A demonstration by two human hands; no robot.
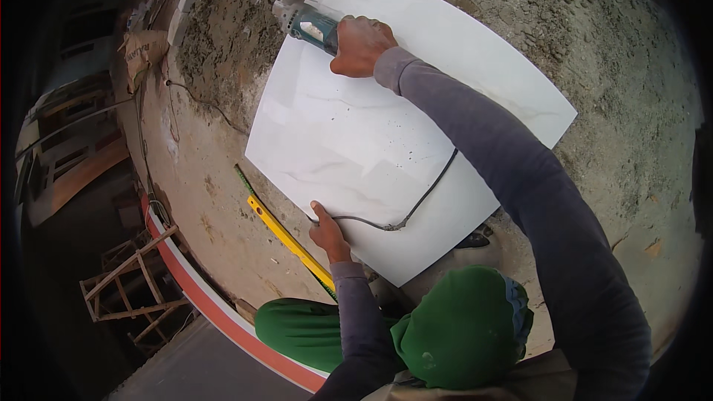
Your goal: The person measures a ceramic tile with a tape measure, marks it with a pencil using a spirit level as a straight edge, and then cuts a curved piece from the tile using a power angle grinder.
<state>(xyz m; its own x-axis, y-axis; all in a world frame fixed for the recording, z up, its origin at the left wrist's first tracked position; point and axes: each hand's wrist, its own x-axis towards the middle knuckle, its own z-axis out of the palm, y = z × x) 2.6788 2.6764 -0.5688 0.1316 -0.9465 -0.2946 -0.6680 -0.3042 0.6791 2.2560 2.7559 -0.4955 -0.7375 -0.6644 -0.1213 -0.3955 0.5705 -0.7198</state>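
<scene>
My right hand (362, 46) is closed around the teal body of an angle grinder (316, 28). The grinder's head and disc sit at the far left edge of a large white tile (338, 126) with faint grey veining. A pale haze hangs by the disc. At the tile's near left edge, my left hand (329, 233) grips the rim, thumb on top; its other fingers are mostly hidden. A black power cable (427, 194) lies across the tile, runs to the left hand and passes under my right forearm.
A yellow spirit level (286, 238) lies left of the tile. Wet grey mortar (238, 30) spreads beyond it, with rough gravelly ground (535, 15) to the right. Further left are a sack (145, 52), a red-and-white curb edge (215, 308) and a wooden frame (134, 286).
</scene>
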